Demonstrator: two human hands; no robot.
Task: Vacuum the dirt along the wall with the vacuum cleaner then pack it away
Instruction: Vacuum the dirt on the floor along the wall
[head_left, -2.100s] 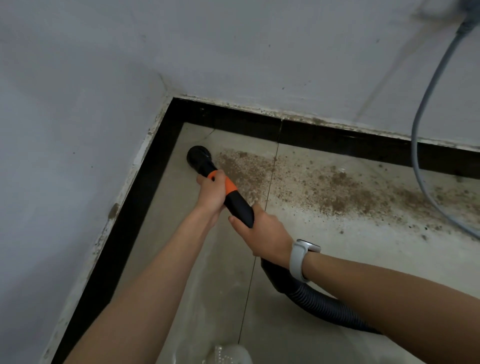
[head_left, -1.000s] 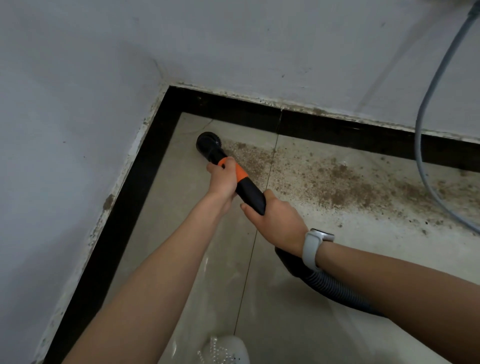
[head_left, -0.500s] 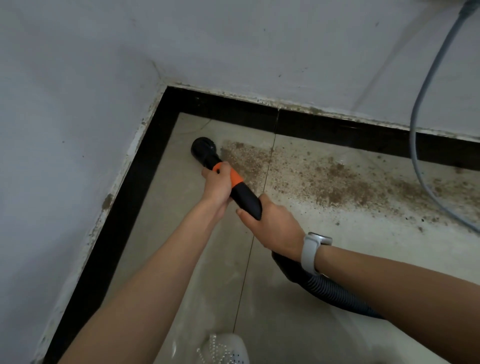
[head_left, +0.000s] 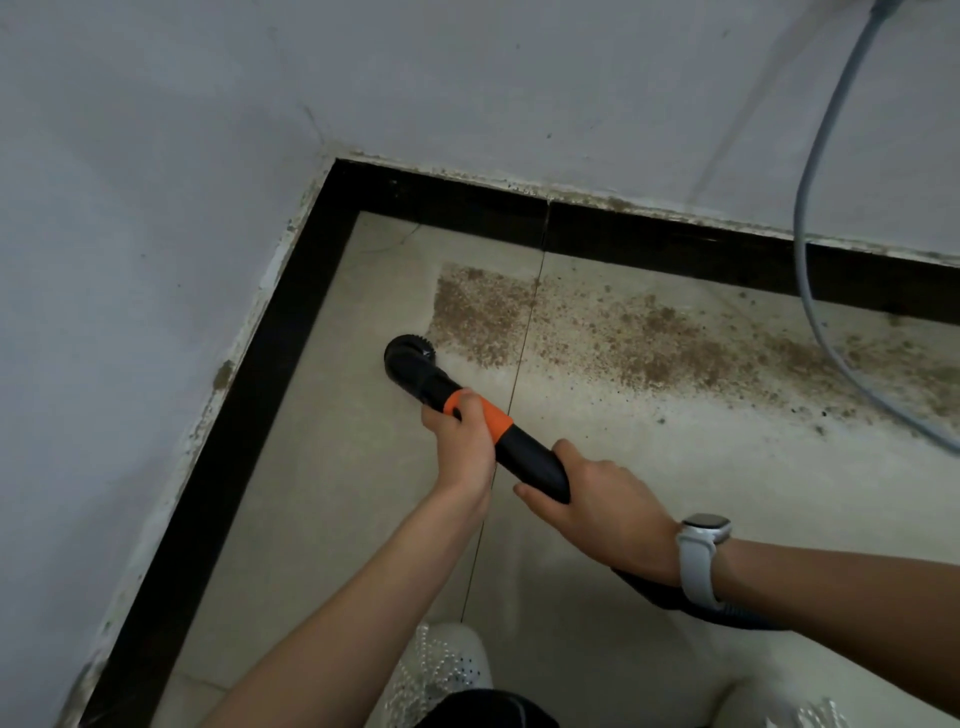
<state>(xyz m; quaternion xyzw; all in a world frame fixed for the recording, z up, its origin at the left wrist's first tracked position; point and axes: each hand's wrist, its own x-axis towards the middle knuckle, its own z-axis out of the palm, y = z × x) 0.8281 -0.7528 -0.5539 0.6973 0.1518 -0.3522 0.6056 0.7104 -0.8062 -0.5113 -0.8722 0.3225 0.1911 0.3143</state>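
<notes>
Both hands (head_left: 530, 478) on nozzle (head_left: 524, 460), dirt-strewn corner floor (head_left: 322, 499)

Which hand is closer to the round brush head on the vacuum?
The left hand. It grips the orange collar just behind the brush head. The right hand holds the black tube farther back, near the hose.

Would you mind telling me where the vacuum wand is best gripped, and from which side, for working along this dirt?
Grip the vacuum wand on its straight black tube behind the orange collar, coming from the near, hose end. The tube slants down toward the brush head, so the left hand at the collar steers while the right hand lower down pushes. That probably gives the best control.
</notes>
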